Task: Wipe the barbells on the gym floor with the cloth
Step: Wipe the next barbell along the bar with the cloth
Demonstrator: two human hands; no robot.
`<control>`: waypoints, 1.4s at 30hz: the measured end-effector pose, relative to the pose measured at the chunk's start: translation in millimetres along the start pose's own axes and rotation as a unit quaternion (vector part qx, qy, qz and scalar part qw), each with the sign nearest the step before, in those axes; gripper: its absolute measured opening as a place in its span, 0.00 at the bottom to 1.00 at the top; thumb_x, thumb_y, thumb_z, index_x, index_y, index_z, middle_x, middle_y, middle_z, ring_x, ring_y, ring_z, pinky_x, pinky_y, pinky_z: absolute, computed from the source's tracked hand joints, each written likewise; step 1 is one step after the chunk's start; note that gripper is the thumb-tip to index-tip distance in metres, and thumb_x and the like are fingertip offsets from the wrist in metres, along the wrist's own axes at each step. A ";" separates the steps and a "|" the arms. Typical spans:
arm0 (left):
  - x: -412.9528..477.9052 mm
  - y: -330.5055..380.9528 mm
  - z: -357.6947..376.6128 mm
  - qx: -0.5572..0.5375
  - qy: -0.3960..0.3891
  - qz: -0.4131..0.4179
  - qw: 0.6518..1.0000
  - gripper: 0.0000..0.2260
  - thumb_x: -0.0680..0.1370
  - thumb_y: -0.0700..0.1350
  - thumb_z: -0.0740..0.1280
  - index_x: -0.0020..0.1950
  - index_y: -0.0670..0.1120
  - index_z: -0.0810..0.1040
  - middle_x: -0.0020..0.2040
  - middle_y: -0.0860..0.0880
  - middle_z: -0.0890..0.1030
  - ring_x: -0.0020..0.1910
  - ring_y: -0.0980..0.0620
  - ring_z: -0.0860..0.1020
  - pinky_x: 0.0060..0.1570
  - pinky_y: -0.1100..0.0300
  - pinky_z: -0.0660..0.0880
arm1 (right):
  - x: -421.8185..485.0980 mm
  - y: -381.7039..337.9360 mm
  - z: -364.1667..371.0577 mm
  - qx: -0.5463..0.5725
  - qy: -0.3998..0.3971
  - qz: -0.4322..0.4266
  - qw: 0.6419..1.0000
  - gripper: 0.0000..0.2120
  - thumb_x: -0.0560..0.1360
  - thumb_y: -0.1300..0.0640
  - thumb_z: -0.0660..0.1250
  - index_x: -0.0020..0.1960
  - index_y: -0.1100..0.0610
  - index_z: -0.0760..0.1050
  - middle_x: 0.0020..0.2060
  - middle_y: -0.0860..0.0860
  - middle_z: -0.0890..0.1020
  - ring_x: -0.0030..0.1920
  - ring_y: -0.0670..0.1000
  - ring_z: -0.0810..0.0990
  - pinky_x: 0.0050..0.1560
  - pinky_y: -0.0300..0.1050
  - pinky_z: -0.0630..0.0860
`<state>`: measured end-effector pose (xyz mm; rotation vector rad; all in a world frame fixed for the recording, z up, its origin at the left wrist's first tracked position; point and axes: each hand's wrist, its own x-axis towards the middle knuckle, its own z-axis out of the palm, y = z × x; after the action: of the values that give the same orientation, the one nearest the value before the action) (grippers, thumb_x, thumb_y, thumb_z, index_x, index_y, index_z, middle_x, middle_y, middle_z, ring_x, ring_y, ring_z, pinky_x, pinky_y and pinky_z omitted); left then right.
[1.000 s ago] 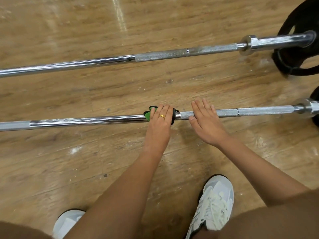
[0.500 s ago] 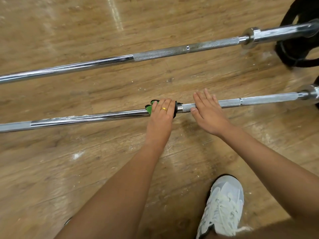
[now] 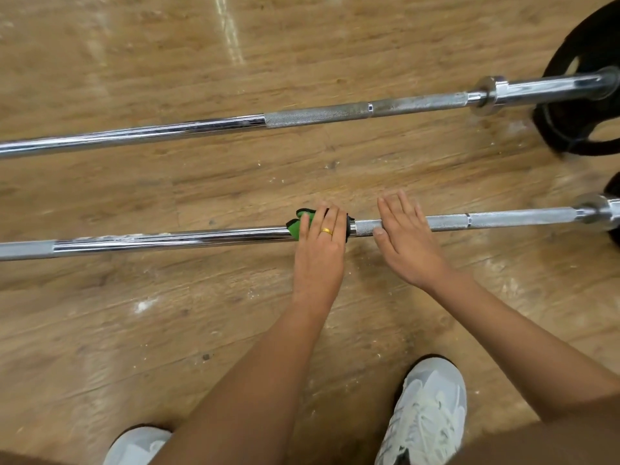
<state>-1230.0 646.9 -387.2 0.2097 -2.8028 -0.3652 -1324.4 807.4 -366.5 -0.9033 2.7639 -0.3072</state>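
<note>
Two chrome barbells lie side by side on the wooden gym floor. The near barbell [image 3: 167, 238] runs across the middle, the far barbell [image 3: 201, 127] above it. My left hand [image 3: 320, 245], with a gold ring, wraps a green cloth [image 3: 297, 226] around the near bar's shaft. My right hand [image 3: 407, 241] rests flat on the knurled part of the same bar just to the right, fingers straight. White smears show on the near bar left of the cloth.
Black weight plates [image 3: 583, 95] stand at the right ends of both bars. My two pale sneakers [image 3: 426, 414] stand on the floor below the near bar. The wooden floor [image 3: 134, 330] carries white dust marks.
My hands keep their places on the near bar; the cloth stays at the same spot. Only the view has shifted slightly.
</note>
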 end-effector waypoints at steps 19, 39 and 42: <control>-5.7 -31.3 0.6 0.049 -0.028 0.075 0.996 0.25 0.77 0.34 0.56 0.75 0.40 0.69 0.75 0.43 0.71 0.76 0.43 0.66 0.77 0.46 0.54 | 6.4 -3.6 16.5 -0.001 0.076 0.016 0.997 0.30 0.83 0.46 0.44 0.82 0.58 0.51 0.82 0.51 0.51 0.80 0.49 0.36 0.78 0.50 0.34; 48.3 -80.9 -53.1 0.092 -0.168 0.250 0.949 0.29 0.76 0.37 0.44 0.76 0.39 0.67 0.72 0.41 0.73 0.66 0.44 0.76 0.62 0.54 0.74 | 12.1 -14.7 0.4 -0.029 0.028 0.058 0.998 0.31 0.83 0.46 0.44 0.82 0.60 0.50 0.81 0.55 0.51 0.80 0.52 0.38 0.77 0.46 0.32; 54.5 -87.6 -63.7 0.090 -0.257 0.272 0.923 0.30 0.77 0.36 0.42 0.80 0.38 0.54 0.78 0.39 0.63 0.73 0.41 0.69 0.69 0.53 0.69 | 7.7 -31.4 1.3 -0.024 0.025 0.096 0.995 0.31 0.83 0.46 0.44 0.82 0.60 0.49 0.81 0.56 0.50 0.81 0.54 0.40 0.78 0.50 0.35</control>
<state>-1252.0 538.7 -337.0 -0.7221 -3.2263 -0.0229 -1312.8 777.8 -360.5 -0.6407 2.8881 -0.2335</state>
